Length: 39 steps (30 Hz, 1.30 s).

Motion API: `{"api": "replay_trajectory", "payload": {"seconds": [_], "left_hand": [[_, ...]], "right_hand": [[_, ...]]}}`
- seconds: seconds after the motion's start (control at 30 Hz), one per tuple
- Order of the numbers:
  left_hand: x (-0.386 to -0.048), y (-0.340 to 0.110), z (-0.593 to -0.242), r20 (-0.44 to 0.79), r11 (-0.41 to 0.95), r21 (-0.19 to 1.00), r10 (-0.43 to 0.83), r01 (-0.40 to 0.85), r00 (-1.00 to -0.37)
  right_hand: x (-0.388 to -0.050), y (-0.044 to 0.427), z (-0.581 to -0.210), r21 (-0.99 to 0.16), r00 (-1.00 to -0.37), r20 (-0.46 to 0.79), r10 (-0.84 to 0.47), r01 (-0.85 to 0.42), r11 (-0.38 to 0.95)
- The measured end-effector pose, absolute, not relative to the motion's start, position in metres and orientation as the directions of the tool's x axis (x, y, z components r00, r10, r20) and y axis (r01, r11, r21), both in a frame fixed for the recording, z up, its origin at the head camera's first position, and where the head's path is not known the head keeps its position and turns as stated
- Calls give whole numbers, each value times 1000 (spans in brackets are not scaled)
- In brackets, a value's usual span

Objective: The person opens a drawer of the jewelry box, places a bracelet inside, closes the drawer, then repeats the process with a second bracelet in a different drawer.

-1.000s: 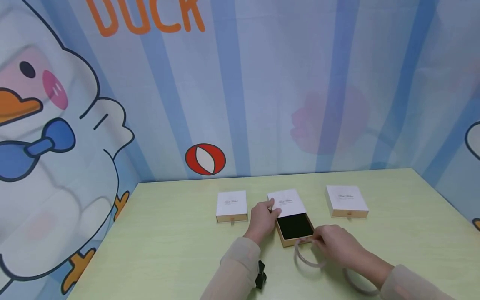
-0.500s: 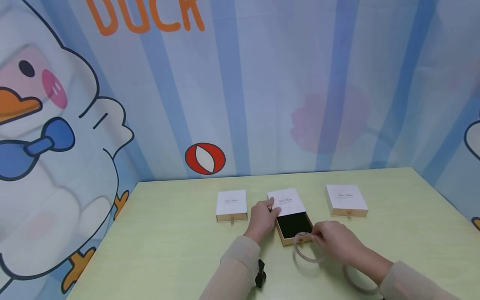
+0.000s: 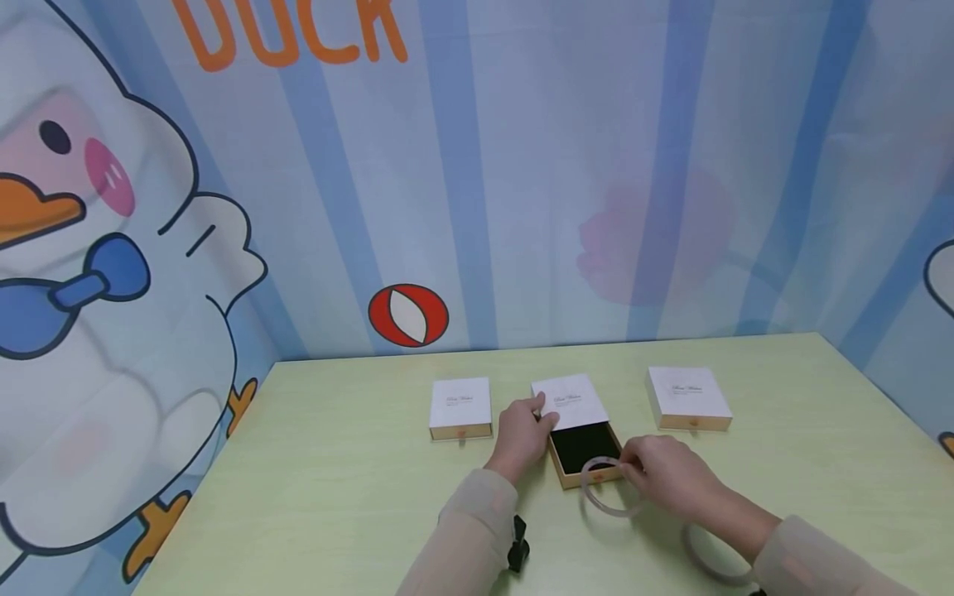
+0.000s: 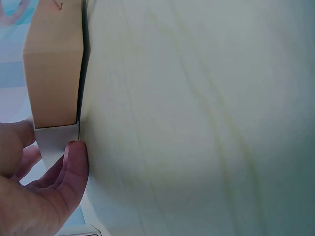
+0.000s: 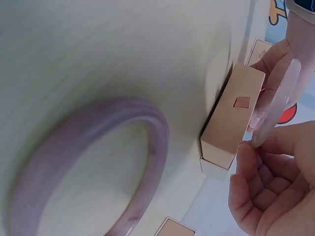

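Observation:
My left hand (image 3: pixel 519 439) grips the side of a white box sleeve (image 3: pixel 572 402), fingers and thumb on opposite sides. Its drawer (image 3: pixel 587 449), tan-sided with a dark lining, is pulled out toward me. Between the thumb and fingers of my right hand (image 3: pixel 671 476), a pale pinkish bangle (image 3: pixel 585 490) is pinched at its edge. The bangle hangs tilted, its upper part in front of the drawer's front wall. In the right wrist view the held bangle (image 5: pixel 278 105) appears nearly edge-on, beside the tan drawer front (image 5: pixel 231 115). A second, mauve bangle (image 5: pixel 37 187) lies on the table.
Closed white boxes flank the middle one: a left box (image 3: pixel 460 406) and a right box (image 3: pixel 689 397). All stand on a pale yellow-green table (image 3: pixel 335 488). Behind it hangs a blue cartoon backdrop (image 3: pixel 522 165). The second bangle is partly hidden under my right forearm.
My right hand has risen slightly and moved forward, bringing the bangle's upper part over the drawer's front edge. My left hand and the boxes stay put.

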<state>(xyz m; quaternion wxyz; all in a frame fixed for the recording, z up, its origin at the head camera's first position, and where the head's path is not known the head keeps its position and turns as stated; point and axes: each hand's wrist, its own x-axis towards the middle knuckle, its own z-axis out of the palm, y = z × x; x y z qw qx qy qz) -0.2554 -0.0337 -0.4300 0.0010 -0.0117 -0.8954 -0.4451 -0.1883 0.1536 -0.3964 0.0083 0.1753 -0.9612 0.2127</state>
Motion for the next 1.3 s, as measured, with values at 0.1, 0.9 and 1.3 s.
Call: {"api": "replay_trajectory", "payload": {"seconds": [0.1,0.9,1.3], "left_hand": [[-256,-34,-430,12,605,796,18,21,-1000],[-258,-34,-431,8,617,787,7,11,-1000],[-258,-34,-432,17,616,787,13,21,-1000]], "right_hand": [[-189,154,-396,-405,-938,95,-333,-342,848],[-193,154,-394,-390,-952,85,-293,-303,870],[-196,152,-391,-393,-958,71,-279,-284,875]]}}
